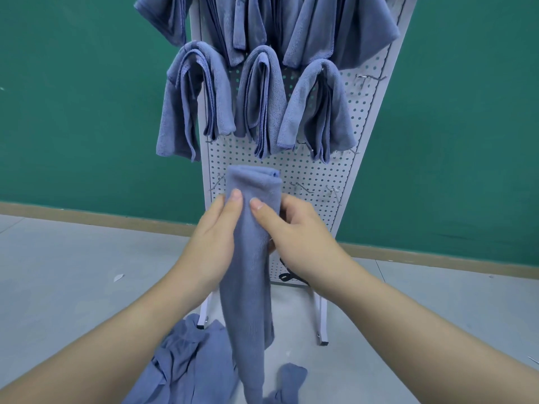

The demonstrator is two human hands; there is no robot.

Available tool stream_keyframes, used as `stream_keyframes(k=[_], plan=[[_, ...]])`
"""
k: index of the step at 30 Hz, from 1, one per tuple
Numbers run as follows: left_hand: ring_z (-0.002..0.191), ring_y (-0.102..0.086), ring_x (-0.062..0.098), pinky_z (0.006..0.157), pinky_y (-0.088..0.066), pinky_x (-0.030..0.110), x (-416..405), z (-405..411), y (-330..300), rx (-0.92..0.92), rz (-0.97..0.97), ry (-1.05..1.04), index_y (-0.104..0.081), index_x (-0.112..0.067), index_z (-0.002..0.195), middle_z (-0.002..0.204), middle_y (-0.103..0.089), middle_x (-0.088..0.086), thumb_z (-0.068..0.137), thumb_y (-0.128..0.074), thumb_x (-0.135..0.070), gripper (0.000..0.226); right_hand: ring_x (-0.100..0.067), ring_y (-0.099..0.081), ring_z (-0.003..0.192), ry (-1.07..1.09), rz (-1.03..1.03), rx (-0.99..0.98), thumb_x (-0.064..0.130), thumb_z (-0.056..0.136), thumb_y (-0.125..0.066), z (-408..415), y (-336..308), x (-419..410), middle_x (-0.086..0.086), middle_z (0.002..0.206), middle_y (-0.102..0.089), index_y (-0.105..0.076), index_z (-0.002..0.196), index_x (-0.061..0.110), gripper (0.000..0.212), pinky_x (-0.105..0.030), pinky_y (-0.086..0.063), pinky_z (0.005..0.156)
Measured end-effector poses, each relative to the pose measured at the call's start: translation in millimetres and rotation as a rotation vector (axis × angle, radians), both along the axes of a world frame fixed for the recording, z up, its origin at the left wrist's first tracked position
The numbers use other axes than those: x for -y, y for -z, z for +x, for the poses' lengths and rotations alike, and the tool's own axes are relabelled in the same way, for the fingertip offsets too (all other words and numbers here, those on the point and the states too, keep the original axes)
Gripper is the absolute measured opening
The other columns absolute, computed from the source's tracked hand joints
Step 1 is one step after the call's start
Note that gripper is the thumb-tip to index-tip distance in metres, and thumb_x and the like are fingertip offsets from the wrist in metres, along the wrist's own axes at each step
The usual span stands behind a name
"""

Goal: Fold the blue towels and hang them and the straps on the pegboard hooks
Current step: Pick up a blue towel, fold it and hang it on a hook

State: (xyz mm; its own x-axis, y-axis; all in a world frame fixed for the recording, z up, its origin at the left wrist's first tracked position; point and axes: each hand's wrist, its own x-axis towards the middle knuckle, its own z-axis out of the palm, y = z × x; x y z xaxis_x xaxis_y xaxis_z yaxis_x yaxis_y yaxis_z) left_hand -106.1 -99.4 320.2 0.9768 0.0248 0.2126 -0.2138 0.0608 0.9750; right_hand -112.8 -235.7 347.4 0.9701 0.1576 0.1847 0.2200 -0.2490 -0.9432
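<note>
Both hands, left hand [215,225] and right hand [291,225], pinch the folded blue towel [250,258] hanging lengthwise, just below the pegboard's [320,170] bare hooks [300,186].

top-row towels [262,21] cropped by upper edge, black strap [287,276] mostly behind right wrist

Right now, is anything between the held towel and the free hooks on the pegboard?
Nothing visible. Both hands, left and right, grip the folded towel directly before the bare hooks; hung towels sit higher up.
</note>
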Motion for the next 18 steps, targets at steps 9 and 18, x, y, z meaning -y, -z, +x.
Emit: stream_keyframes(k=[9,18], plan=[[0.072,-0.067,0.013,0.063,-0.053,0.027,7,0,5,0.147,0.028,-0.038,-0.07,-0.001,0.092,0.079,-0.075,0.008,0.098,-0.047,-0.051,0.055,-0.016,-0.071,0.089,0.008,0.264,-0.067,0.029,0.103,-0.063,2,-3,6,-0.009,0.109,-0.077,-0.07,0.112,0.01,0.023,-0.041,-0.058,0.076],[0.086,-0.071,0.017,0.081,-0.057,0.038,1,1,3,0.081,0.052,0.055,-0.07,-0.002,0.101,0.097,-0.078,0.013,0.091,-0.054,-0.053,0.055,-0.026,-0.075,0.097,0.007,0.209,-0.106,0.026,0.102,-0.064,2,-2,8,-0.012,0.106,-0.078,-0.072,0.111,0.008,0.022,-0.045,-0.06,0.084]])
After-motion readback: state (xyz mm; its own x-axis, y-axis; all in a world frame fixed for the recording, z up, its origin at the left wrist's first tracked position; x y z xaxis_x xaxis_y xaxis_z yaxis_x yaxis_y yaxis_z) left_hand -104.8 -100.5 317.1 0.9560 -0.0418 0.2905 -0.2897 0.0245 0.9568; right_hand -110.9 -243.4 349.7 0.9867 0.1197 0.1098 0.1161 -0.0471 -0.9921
